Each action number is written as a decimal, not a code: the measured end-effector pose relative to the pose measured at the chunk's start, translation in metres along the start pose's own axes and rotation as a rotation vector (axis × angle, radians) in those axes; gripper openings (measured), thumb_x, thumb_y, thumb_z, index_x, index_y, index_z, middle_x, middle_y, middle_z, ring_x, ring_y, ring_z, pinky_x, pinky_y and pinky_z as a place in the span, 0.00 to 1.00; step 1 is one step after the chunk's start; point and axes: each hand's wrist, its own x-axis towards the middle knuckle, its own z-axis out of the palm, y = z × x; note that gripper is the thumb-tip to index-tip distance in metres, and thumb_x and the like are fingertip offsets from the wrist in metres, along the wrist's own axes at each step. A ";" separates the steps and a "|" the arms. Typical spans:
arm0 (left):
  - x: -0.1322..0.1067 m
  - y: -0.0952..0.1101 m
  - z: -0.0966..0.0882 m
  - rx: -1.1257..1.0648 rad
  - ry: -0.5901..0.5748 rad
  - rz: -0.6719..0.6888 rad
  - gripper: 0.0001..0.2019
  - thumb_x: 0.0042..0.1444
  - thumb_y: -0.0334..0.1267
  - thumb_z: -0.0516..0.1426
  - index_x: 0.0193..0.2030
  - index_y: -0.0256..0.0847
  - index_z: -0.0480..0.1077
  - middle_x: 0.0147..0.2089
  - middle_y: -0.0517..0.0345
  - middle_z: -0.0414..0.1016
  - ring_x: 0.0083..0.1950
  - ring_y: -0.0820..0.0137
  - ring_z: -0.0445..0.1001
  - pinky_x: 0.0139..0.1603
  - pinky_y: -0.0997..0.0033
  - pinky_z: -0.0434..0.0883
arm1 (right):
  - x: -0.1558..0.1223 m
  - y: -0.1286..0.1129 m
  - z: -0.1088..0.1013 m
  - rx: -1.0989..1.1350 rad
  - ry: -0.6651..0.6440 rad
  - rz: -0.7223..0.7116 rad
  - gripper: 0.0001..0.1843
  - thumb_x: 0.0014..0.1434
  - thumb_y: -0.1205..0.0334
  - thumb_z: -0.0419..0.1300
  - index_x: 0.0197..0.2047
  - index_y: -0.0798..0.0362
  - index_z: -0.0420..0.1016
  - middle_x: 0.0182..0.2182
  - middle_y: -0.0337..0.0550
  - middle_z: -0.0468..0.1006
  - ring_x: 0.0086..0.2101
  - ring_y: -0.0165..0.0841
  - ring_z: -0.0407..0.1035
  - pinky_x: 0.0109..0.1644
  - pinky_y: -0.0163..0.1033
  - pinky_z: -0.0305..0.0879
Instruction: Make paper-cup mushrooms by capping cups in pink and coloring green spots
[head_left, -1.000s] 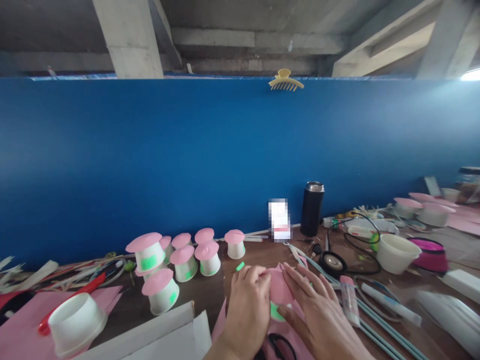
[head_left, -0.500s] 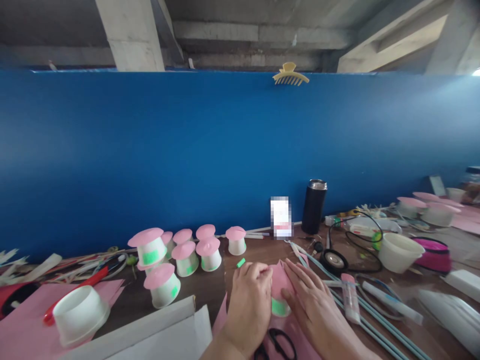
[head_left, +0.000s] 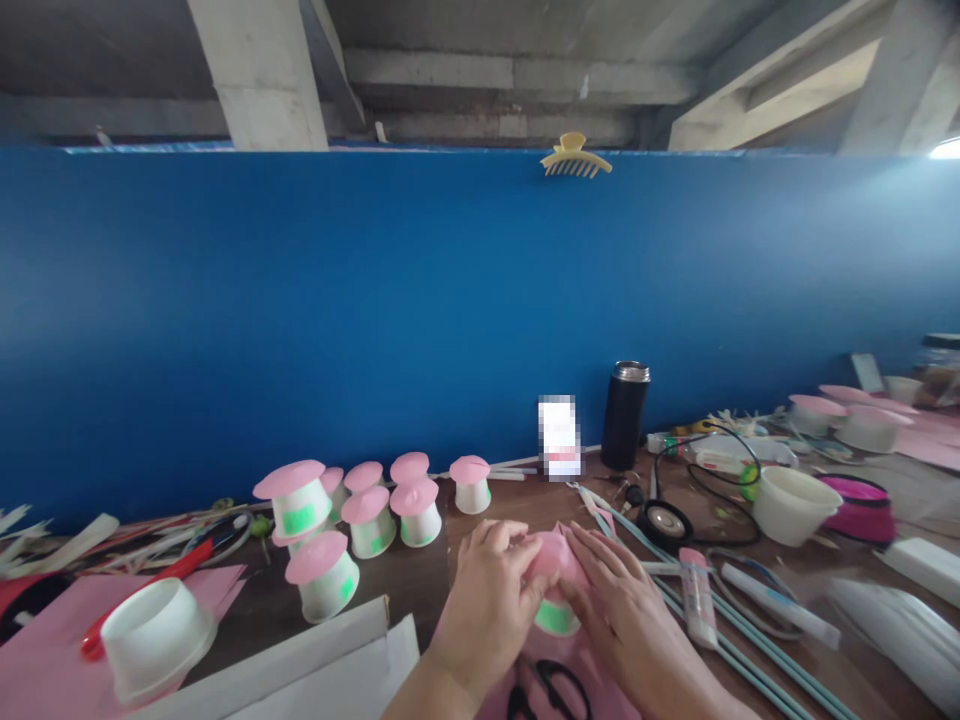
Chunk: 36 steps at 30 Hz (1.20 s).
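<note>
Pink-topped cup (head_left: 556, 618) is grasped between left hand (head_left: 487, 605) and right hand (head_left: 626, 610), left thumb (head_left: 537, 593) newly showing in front.

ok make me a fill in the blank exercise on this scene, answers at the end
The left hand and right hand both touch paper coloured ____ on a small white tapered cup. That cup bears a patch coloured ____. The yellow plastic claw clip sits at the top edge of a flat partition coloured ____. In the picture, the tall black cylindrical flask stands to the ____ of the pixelated white rectangle.

Missing words: pink; green; blue; right.
</note>
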 end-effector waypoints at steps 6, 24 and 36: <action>0.000 -0.003 0.001 -0.038 0.000 0.008 0.14 0.57 0.42 0.56 0.50 0.50 0.72 0.52 0.55 0.72 0.55 0.62 0.66 0.56 0.56 0.63 | -0.001 0.001 -0.005 -0.003 0.049 -0.006 0.33 0.62 0.48 0.50 0.67 0.53 0.54 0.64 0.46 0.60 0.63 0.42 0.52 0.62 0.51 0.58; 0.001 -0.001 0.008 -0.115 0.036 -0.040 0.13 0.53 0.38 0.60 0.46 0.49 0.75 0.50 0.56 0.74 0.53 0.62 0.68 0.55 0.56 0.64 | -0.008 -0.008 0.011 -0.201 0.113 -0.094 0.44 0.59 0.39 0.49 0.70 0.49 0.38 0.65 0.47 0.56 0.62 0.48 0.55 0.58 0.57 0.59; 0.007 0.004 -0.035 -0.006 -0.026 -0.087 0.20 0.61 0.43 0.48 0.57 0.44 0.68 0.61 0.52 0.68 0.62 0.60 0.62 0.62 0.55 0.61 | -0.009 0.014 -0.015 -0.184 0.125 -0.129 0.53 0.53 0.39 0.55 0.71 0.47 0.29 0.68 0.46 0.46 0.65 0.49 0.46 0.60 0.55 0.55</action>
